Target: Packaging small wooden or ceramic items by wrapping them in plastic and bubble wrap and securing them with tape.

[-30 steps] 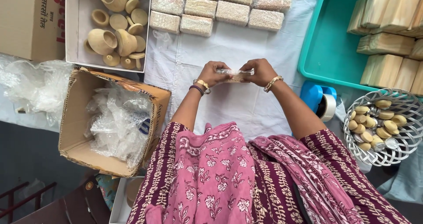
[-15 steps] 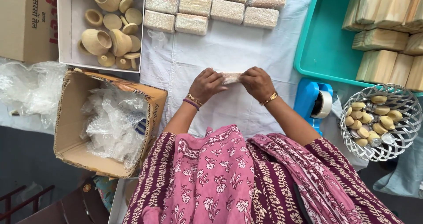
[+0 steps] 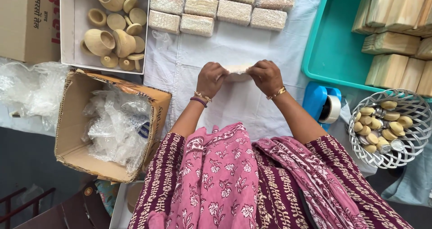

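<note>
At counter centre, on the white cloth (image 3: 234, 107), left hand (image 3: 210, 79) and right hand (image 3: 266, 77) both pinch one small wrapped block (image 3: 237, 71), one at each end. Step judged: closing the wrap. Next move likely needs tape (image 3: 330, 108), just right of the right forearm. Open cloth lies below the hands; wrapped blocks (image 3: 216, 8) beyond, box (image 3: 112, 125) left, tray (image 3: 333, 53) right.

A white cloth (image 3: 234, 44) covers the table under soft, even light. Dark floor (image 3: 27, 166) shows at the lower left, beside it.
</note>
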